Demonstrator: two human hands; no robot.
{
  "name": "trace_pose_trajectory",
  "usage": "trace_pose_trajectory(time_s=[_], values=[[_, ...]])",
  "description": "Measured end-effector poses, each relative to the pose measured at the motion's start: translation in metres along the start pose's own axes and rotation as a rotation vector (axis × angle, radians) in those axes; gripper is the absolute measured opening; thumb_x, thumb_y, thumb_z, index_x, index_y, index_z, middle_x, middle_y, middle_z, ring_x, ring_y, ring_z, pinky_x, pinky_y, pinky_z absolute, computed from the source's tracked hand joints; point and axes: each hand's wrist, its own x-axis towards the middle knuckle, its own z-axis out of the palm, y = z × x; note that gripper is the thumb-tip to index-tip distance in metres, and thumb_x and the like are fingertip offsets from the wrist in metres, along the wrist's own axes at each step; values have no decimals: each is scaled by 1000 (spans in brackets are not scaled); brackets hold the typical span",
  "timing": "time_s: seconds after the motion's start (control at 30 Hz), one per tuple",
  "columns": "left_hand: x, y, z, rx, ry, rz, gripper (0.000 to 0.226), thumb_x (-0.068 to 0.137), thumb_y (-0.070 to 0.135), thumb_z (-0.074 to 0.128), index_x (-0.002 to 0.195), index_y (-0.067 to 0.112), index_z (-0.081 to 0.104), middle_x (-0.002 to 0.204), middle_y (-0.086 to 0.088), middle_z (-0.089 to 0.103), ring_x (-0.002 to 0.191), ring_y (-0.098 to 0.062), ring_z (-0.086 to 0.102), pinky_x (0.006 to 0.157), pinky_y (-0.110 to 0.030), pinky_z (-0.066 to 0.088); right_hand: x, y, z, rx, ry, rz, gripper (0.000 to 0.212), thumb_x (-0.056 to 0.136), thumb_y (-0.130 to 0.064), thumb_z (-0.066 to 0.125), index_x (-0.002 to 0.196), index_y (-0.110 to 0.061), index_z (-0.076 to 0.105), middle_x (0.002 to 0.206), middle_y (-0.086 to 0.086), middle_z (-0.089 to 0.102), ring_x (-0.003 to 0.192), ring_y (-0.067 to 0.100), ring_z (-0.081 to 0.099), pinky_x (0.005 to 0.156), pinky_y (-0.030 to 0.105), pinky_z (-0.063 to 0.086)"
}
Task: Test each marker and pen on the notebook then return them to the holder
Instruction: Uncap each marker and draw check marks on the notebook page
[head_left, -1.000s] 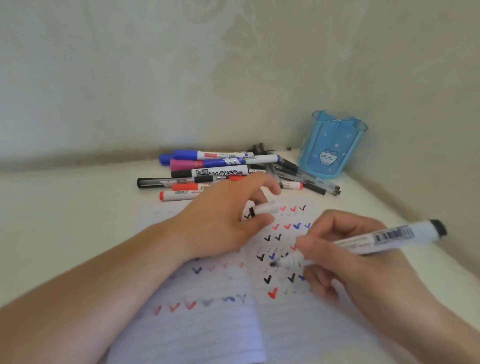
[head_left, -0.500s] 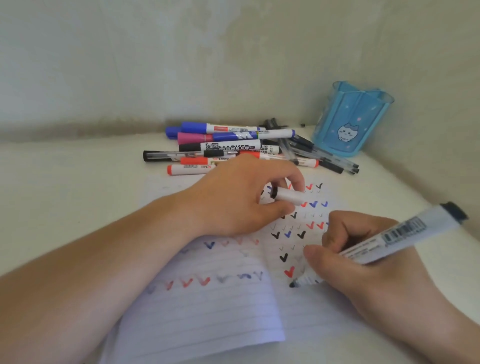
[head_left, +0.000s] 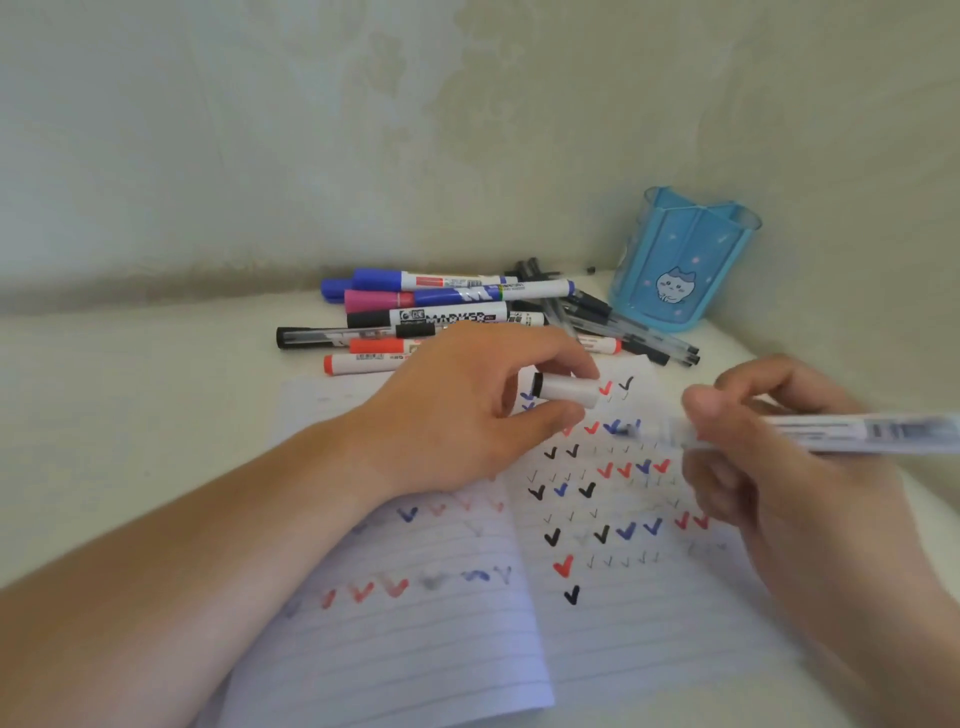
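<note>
Left hand (head_left: 457, 415) fingers pinching a white cap (head_left: 566, 393), right hand (head_left: 779, 457) fingers curled round a blurred marker (head_left: 831, 431), tip between both hands' fingers above the notebook (head_left: 415, 649), holder (head_left: 680, 260) beyond the fingers

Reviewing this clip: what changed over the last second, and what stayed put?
The right hand lifted the marker off the notebook, leaving a new black tick, and turned its tip toward the cap pinched in the left hand. The marker pile and blue holder stayed put.

Marker (head_left: 810, 431) in right hand (head_left: 779, 467) motion-blurred, rear end cut by right edge; tip indistinct; label unreadable.
</note>
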Motion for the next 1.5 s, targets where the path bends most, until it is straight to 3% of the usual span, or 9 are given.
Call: trace_pose_trajectory(time_s=[0.13,0.27,0.6,0.77,0.97,1.13,1.3,1.4,1.5], values=[[2,-2,3,-77,11,-51,25,88,31,69,109,41,61,89,18,68,71,-13,62,67,-25,51,12,6,-14,108,20,57,19,70,-29,66,74,-10,70,62,16,62,51,28,52,41,24,33],[2,-2,2,-101,2,-40,21,91,35,64,112,38,60,100,20,67,75,-5,64,62,-8,38,13,11,-12,85,37,74,22,75,-17,50,72,-13,71,64,19,65,50,29,54,41,25,32],[3,1,2,-100,-24,62,22,95,35,55,111,25,66,79,20,65,66,5,56,57,-3,33,16,7,-17,95,-26,72,15,75,-22,65,77,-7,68,62,18,64,49,32,56,41,28,33],[3,3,3,-103,-51,90,23,96,34,54,111,23,67,80,18,66,66,6,55,56,-3,33,15,5,-14,42,-50,42,30,62,-39,73,78,-14,72,70,17,70,49,31,58,41,25,35],[5,9,4,-192,-10,87,21,100,30,48,105,21,66,67,17,56,55,-5,52,53,-28,45,12,6,-3,49,-73,-10,20,71,-30,67,83,-15,75,77,21,72,54,34,67,39,26,41],[6,18,5,-253,-12,88,18,98,29,48,100,24,65,55,18,49,48,-3,46,51,-17,38,9,8,-1,132,-91,-30,24,72,-35,71,85,-15,74,77,22,73,68,35,72,50,25,48],[2,19,5,-295,-51,73,21,98,29,49,99,18,67,53,18,50,45,-2,46,48,-15,36,6,4,1,-15,-58,-114,18,76,-25,66,82,-10,74,72,16,74,62,29,72,53,25,52],[1,14,2,-239,-63,97,22,97,33,52,100,18,68,60,22,52,50,0,47,51,-13,35,8,4,-3,-46,-171,-122,12,83,-21,67,88,-14,75,75,14,74,64,27,72,55,29,51],[5,5,2,-129,15,83,22,94,44,51,106,32,65,71,23,59,62,-2,55,56,-7,37,20,3,-20,4,-153,-117,39,78,-53,71,93,-18,77,77,16,74,65,28,67,59,31,48]])
